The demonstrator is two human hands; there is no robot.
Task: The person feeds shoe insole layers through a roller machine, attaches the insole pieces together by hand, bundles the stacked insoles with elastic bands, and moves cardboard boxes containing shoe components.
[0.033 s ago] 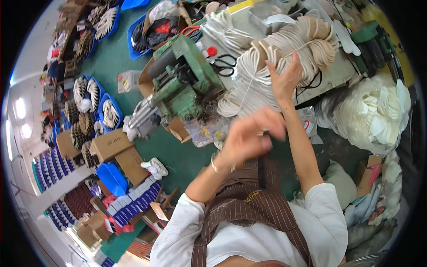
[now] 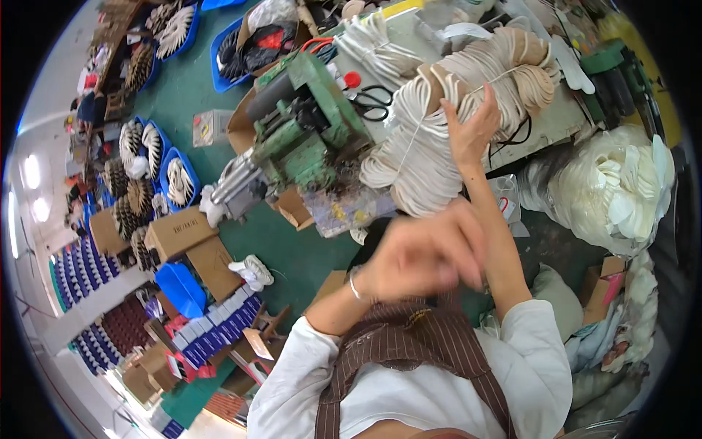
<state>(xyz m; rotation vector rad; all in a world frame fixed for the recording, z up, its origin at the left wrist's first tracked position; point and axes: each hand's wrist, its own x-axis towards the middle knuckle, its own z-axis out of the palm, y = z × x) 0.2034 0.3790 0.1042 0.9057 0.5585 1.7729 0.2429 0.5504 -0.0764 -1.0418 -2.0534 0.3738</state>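
Note:
Thick tied bundles of off-white, strap-like strips lie stacked at the worktable's near edge, with thin string around them. My right hand rests on the bundles, fingers spread and thumb apart. Closer to my body, my left hand is in the air in front of my brown striped apron. Its fingers look bent but are smeared by motion, and I cannot make out whether they hold anything. Black-handled scissors lie left of the bundles, beside a small red-capped container.
A green machine stands left of the bundles. More white strips lie behind it on the worktable. To the right sits a clear plastic bag of pale pieces. Cardboard boxes and blue baskets stand at left.
My left hand has moved a little to the right and toward my body. My right hand stays on the bundles, almost unmoved.

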